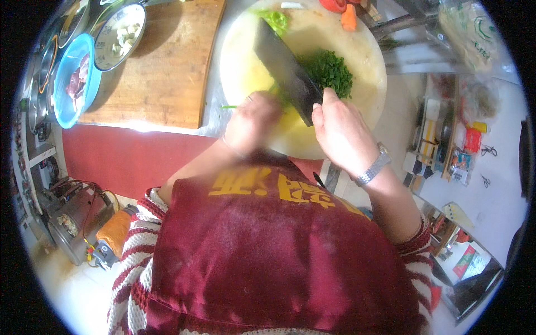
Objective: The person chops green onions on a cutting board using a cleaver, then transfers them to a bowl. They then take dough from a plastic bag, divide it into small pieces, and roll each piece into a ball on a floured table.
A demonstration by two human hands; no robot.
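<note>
My right hand (345,130) is closed around the handle of a cleaver (284,69). Its dark, broad blade lies slantwise over a round cutting board (368,54). Right of the blade sits a pile of chopped leafy greens (331,73), partly hidden by it. My left hand (255,119), blurred, rests at the board's near left side with its fingers curled close to the blade. A thin green stalk (228,106) pokes out left of that hand, and more green shows between hand and blade. What the fingers cover is hidden.
Sliced light-green vegetable (276,21), a carrot piece (349,19) and red pepper (333,4) lie at the board's far edge. To the left are a wooden board (167,75), a blue plastic bowl of raw meat (63,94) and an enamel bowl (100,46) with pale pieces.
</note>
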